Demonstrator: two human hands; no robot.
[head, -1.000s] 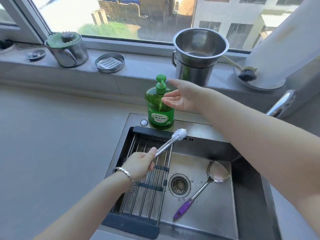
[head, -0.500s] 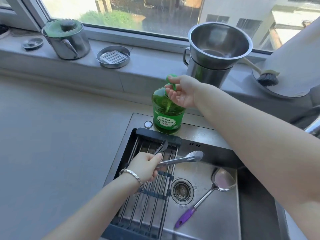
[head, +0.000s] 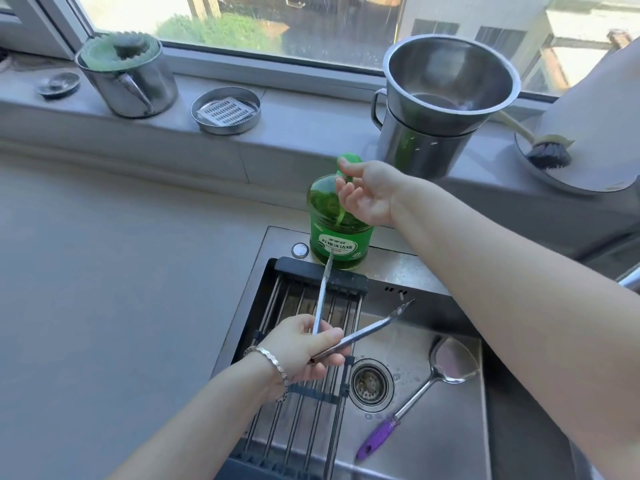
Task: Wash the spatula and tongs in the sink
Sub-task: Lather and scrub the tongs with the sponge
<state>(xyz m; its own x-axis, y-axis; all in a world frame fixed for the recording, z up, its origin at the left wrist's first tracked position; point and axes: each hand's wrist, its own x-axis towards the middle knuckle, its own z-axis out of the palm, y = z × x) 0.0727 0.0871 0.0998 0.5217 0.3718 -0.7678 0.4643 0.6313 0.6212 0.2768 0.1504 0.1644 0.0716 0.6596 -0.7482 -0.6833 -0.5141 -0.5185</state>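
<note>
My left hand grips the hinge end of the metal tongs over the sink. The tongs' arms are spread wide, one toward the soap bottle, one toward the right. A steel spatula with a purple handle lies in the basin, right of the drain. My right hand is on the green dish soap bottle at the sink's back rim, thumb on the pump head, fingers cupped under the nozzle.
A roll-up drying rack covers the sink's left half. The windowsill holds a lidded steel mug, a round tin, stacked steel pots and a dish brush. Grey counter stretches left; part of the faucet shows at right.
The tongs went from shut to spread wide open in my left hand. My right hand reached the soap bottle's pump and pressed it down.
</note>
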